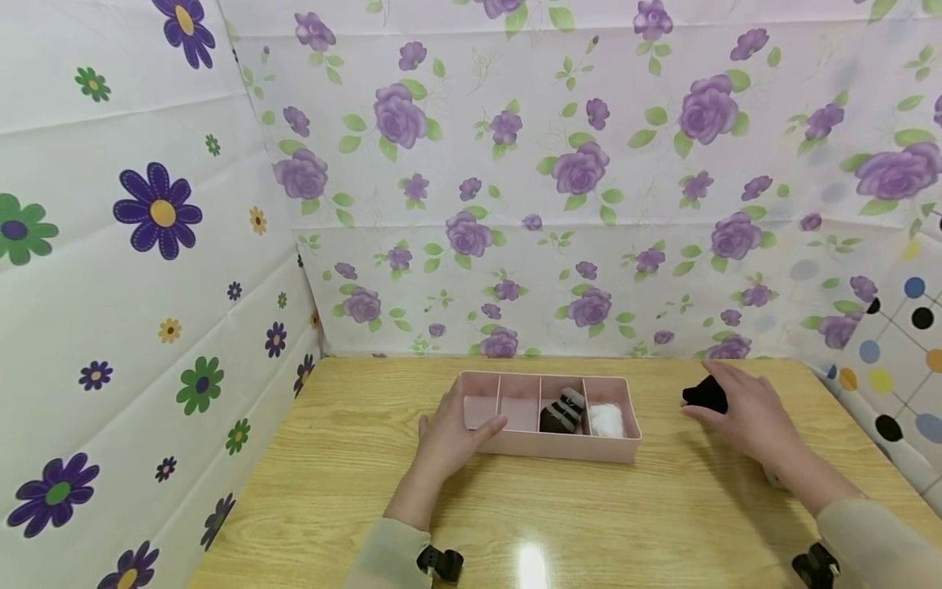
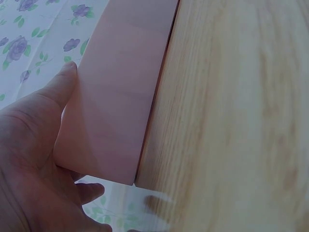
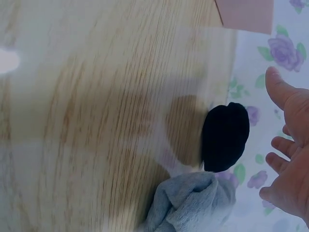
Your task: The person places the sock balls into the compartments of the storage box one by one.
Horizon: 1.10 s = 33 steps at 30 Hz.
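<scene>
A pink box (image 1: pixel 552 443) with a row of compartments lies on the wooden table. My left hand (image 1: pixel 450 433) holds its left end, thumb at the front rim and fingers round the end wall. A rolled dark sock with grey stripes (image 1: pixel 562 413) fills the third compartment from the left, and a white rolled sock (image 1: pixel 607 420) the rightmost. To the right of the box, my right hand (image 1: pixel 751 415) reaches over a black rolled sock (image 3: pixel 225 137), thumb and fingers spread apart. The right wrist view shows a gap between that hand and the sock.
A grey cloth bundle (image 3: pixel 193 200) lies beside the black sock, mostly hidden under my right forearm in the head view. Flowered sheets (image 1: pixel 515 180) hang behind the table (image 1: pixel 353 458) and along its left side. A dotted sheet (image 1: pixel 905 352) hangs on the right.
</scene>
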Tool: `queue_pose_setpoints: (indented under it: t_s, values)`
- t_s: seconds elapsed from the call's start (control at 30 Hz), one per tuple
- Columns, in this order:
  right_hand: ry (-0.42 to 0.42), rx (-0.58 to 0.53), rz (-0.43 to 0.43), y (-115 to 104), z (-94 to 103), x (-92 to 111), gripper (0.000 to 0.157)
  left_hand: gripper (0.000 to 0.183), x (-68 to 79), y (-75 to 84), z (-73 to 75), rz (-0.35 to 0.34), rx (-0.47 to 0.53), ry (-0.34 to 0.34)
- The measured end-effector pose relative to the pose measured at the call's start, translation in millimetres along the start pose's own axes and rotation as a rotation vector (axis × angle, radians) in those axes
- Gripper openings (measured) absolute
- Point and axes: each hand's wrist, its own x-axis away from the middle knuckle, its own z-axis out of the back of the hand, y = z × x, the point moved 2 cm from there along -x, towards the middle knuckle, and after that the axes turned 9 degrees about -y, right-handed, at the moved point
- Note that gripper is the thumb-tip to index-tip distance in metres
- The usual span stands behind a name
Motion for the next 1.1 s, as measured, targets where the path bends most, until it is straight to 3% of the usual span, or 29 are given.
queue_pose_setpoints:
  t_s: [0.77,1.1]
  values:
    - [-0.141,-0.039,-0.134,31,-9.3,-7,0.110,0.116,-0.9,-1.3,-1.1,0.006,-0.001,0.002]
    - [-0.161,-0.044,-0.156,37,-14.7,-10,0.114,0.116,-1.7,-2.2,-1.7,0.003,-0.010,0.004]
